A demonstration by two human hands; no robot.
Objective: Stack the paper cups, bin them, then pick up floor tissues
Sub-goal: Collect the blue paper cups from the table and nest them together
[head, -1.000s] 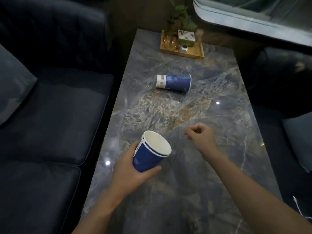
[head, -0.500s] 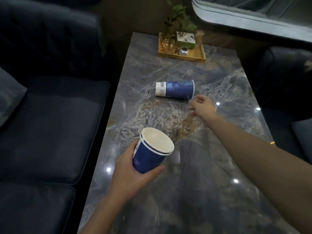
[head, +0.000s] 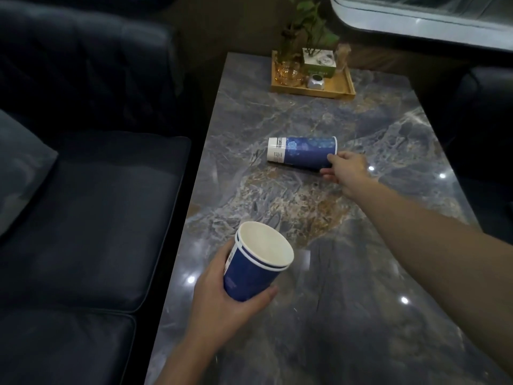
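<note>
My left hand (head: 222, 298) grips two nested blue paper cups (head: 255, 268), tilted, mouth up, just above the near part of the marble table (head: 347, 315). A third blue paper cup (head: 301, 152) lies on its side at the table's middle, with its white base to the left and its mouth to the right. My right hand (head: 345, 170) is at that cup's mouth end, thumb and fingers touching its rim and lower side without a full grip.
A wooden tray (head: 330, 88) with a potted plant, glasses and a small box stands at the table's far end. A dark sofa (head: 83, 204) runs along the left. Another dark seat (head: 488, 112) is at the right.
My right hand has reached forward across the table from near the stacked cups to the lying cup's mouth end. The left hand has kept the stack almost still.
</note>
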